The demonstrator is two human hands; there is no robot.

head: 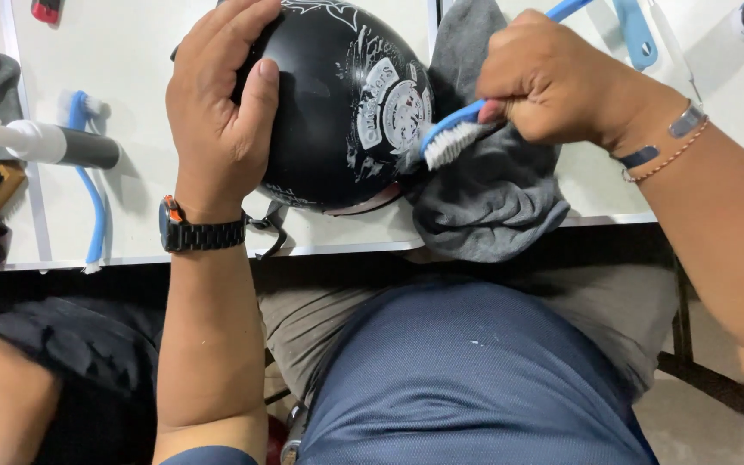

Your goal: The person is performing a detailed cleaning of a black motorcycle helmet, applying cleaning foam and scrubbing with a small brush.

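A glossy black helmet (346, 103) with white printed emblems rests on the white table (144, 52) near its front edge. My left hand (221, 103) lies spread over the helmet's left side and steadies it. My right hand (553, 82) is closed on a blue-handled brush (451, 136), whose white bristles touch the helmet's right side. A grey cloth (492, 194) lies under the brush and my right hand and hangs over the table edge. A strap hangs below the helmet at the table's edge.
A black-and-white spray bottle (49, 144) and a second blue brush (92, 185) lie at the left of the table. Another blue tool (635, 34) sits at the top right. Someone else's arm (2, 396) shows at lower left.
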